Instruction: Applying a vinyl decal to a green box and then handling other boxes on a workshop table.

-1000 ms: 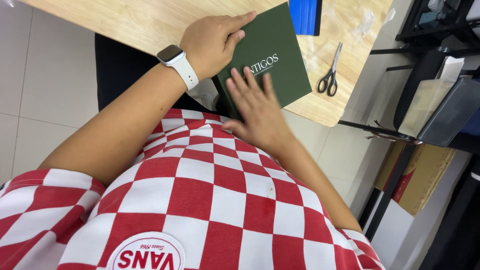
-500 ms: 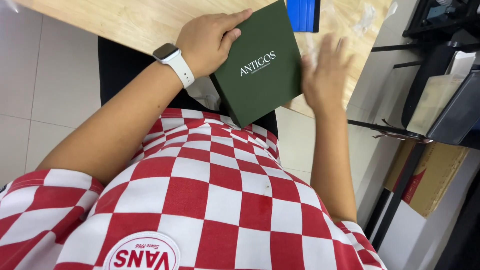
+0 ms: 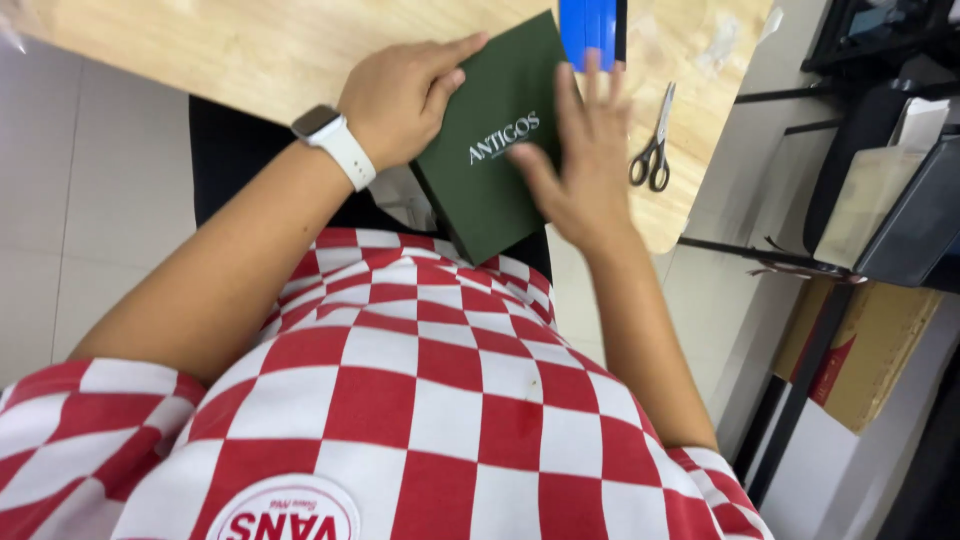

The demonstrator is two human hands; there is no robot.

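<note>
Left hand [image 3: 405, 95]: laid on the upper left edge of the dark green box [image 3: 495, 150], fingers together and curled over it, thumb on the lid; a white watch [image 3: 335, 145] is worn on the wrist.
Right hand [image 3: 580, 160]: fingers spread flat, pressed against the box's right side.
Dark green box: held tilted between both hands, partly over the near edge of the wooden surface [image 3: 250, 50], above the lap.
Scissors [image 3: 652, 145]: lying on the surface, just right of the right hand.
Blue item [image 3: 590, 28]: seen beyond the box's top corner.

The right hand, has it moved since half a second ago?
Yes. The right hand came back left from near the scissors onto the green box.
</note>
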